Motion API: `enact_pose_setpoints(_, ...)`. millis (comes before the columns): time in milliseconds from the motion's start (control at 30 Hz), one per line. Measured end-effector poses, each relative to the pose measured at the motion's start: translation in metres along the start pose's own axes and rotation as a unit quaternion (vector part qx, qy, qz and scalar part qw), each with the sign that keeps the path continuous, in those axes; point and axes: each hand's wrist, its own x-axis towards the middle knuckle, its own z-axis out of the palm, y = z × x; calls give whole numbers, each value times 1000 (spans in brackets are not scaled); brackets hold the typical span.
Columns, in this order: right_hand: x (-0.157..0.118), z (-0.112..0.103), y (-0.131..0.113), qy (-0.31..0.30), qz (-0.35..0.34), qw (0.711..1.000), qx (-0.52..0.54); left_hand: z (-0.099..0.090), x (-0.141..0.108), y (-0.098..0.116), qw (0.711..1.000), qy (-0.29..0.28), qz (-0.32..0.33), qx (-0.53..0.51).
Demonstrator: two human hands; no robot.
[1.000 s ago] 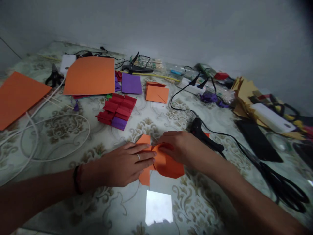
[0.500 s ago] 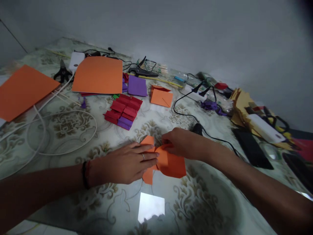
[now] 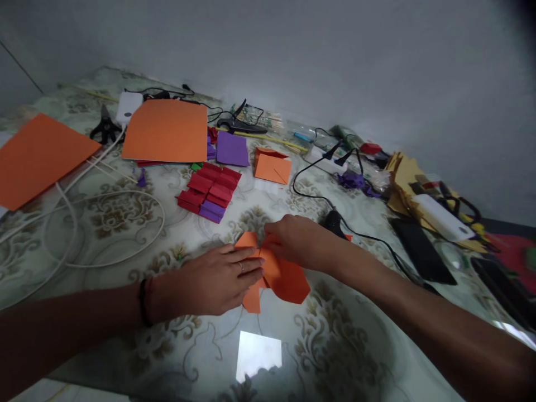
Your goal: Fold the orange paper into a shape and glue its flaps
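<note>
The folded orange paper [image 3: 290, 280] lies on the table at the centre of my view, under both my hands. Far to its upper left, a white box [image 3: 129, 106] bears a dark mark too small to read.

My left hand [image 3: 211, 280] reaches in from the paper's left, palm down and flat, fingers straight and slightly spread, their tips resting on the paper. It wears a ring [image 3: 242, 267] and dark wristband [image 3: 144, 301]. My right hand [image 3: 299, 240] arches over the paper's upper edge, fingers bent and close together; I cannot tell whether they pinch it.

The glossy tabletop [image 3: 196, 343] has brown floral scrolls, with a bright reflection [image 3: 258, 354] just below the paper. Beyond the paper are a red-and-purple pleated piece [image 3: 209, 190] to the left, an orange folded square [image 3: 272, 168] and a white power strip [image 3: 326, 161]. To its right lies a flat black slab [image 3: 422, 250]. A plain grey wall [image 3: 293, 56] rises behind everything.
</note>
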Motion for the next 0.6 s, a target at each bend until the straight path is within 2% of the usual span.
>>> enact_pose_setpoints(167, 3, -1, -8, 58, -3, 998, 16, 1, 0, 5, 1000, 13, -15, 19)
enact_pose_setpoints(267, 1, 1, -6, 127, -18, 986, 102, -1, 2, 5, 999, 3, -37, -1)
enact_pose_setpoints(333, -6, 7, 0, 187, -16, 958, 216, -2, 3, 4, 999, -2, -53, -14)
enact_pose_setpoints(400, -17, 16, 7, 220, -20, 923, 314, -3, 4, 3, 998, -5, -63, -22)
enact_pose_setpoints(467, -30, 29, 14, 231, -25, 896, 378, -5, 5, 2, 997, -14, -70, -29)
enact_pose_setpoints(600, -54, 60, 17, 235, -25, 873, 427, -8, 9, 1, 995, -39, -84, -45)
